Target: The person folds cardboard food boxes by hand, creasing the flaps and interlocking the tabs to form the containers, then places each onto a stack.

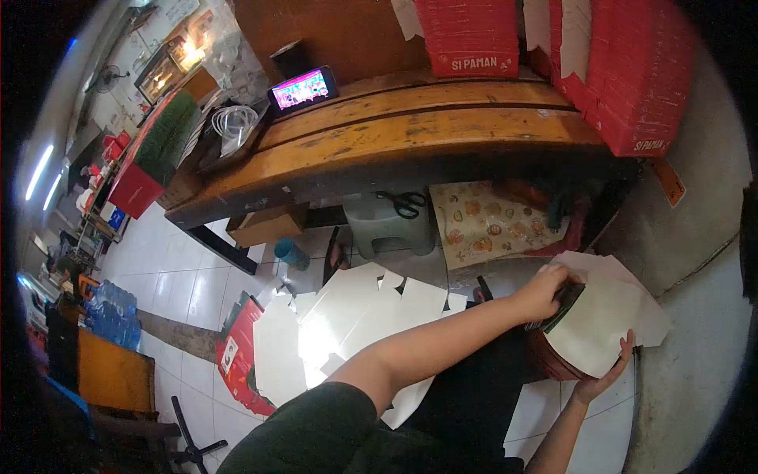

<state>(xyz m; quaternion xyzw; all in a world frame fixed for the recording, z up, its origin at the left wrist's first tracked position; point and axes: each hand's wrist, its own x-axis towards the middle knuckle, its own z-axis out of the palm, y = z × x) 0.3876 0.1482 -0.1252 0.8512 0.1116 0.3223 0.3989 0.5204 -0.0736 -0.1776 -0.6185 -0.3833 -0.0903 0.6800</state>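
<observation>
Toward the right, a partly folded cardboard box [600,324] shows its pale inner side, with dark red outer walls below. My left hand [546,294] reaches across to its near-left edge, fingers closed around a dark oblong tool [565,308] shaped like a stapler. Against the lower right side of the box, my right hand [606,378] grips the wall, fingers along the outside. Under my left forearm lie several flat die-cut cardboard sheets [276,351], white side up. A red printed sheet [241,355] pokes out at their left.
A wooden bench [410,130] spans ahead, carrying a lit phone [302,88] and stacked red boxes [474,39]. Beneath it, black scissors [404,204] rest on a grey stool [387,229]. A blue cup [292,253] stands on the tiles. A wall [703,316] closes off the right.
</observation>
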